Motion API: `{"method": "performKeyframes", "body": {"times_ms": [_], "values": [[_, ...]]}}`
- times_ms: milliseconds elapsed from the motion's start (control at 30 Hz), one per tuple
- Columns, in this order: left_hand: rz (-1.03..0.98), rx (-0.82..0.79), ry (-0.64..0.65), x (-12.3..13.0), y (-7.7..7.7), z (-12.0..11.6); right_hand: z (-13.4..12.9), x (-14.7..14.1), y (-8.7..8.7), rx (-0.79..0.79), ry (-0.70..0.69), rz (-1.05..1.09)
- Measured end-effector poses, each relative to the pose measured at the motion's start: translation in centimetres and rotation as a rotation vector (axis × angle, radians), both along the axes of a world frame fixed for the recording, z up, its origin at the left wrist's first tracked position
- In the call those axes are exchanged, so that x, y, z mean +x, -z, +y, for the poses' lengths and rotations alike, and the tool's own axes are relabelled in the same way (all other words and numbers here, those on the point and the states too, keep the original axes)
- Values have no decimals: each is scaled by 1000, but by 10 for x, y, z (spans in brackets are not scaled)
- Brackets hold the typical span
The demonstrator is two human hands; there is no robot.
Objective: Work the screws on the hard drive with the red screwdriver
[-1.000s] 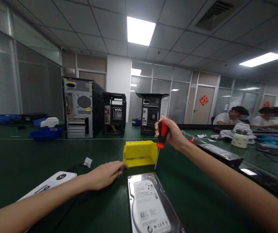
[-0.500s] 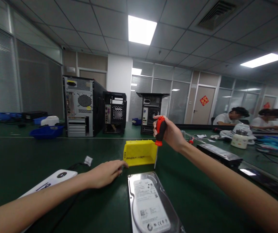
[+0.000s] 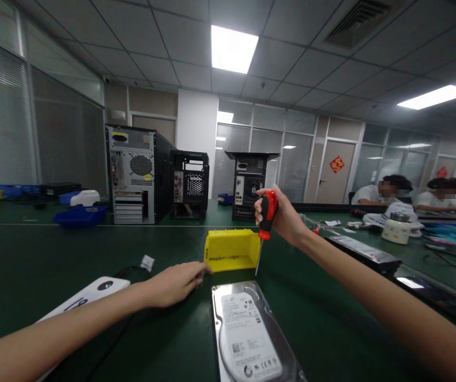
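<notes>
My right hand is wrapped around the red and black handle of a screwdriver. Its thin shaft points down, with the tip at the table by the right end of a yellow plastic bin, whose opening faces me. On the left, my left hand rests low over the table, fingers stretched toward the bin. A fingertip meets the bin's lower left corner; the thumb is mostly hidden. Nearer to me, a silver hard drive lies label up, below the bin and between my forearms.
Computer cases stand at the back of the green table. To the left are a white power strip and a blue bin. At right lie another hard drive, a phone and a jar. People sit beyond.
The screwdriver has tilted a little, its handle shifting slightly right, and more of its shaft shows. My left hand stays at the bin's corner. The whole view has shifted slightly.
</notes>
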State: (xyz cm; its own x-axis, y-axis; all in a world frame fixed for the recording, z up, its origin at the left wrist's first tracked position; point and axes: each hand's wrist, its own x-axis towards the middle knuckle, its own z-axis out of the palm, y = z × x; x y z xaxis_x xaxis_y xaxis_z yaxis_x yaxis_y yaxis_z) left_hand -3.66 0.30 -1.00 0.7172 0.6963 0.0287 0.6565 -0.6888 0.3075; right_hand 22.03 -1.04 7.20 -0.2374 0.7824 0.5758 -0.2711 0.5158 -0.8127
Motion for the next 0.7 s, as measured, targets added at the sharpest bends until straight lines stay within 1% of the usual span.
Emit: {"method": "performKeyframes", "body": {"times_ms": [67, 133, 433, 600, 700], "values": [[3, -4, -7, 0, 0, 0, -1, 1, -1, -38, -37, 5], [-6, -1, -3, 0, 1, 1, -1, 1, -1, -51, -29, 9], [-23, -22, 11, -2, 4, 3, -3, 3, -4, 70, 120, -43], [-12, -11, 13, -1, 4, 4, -3, 1, -1, 77, 63, -58], [-6, -6, 12, 0, 2, 3, -2, 1, -1, 42, 12, -27]]}}
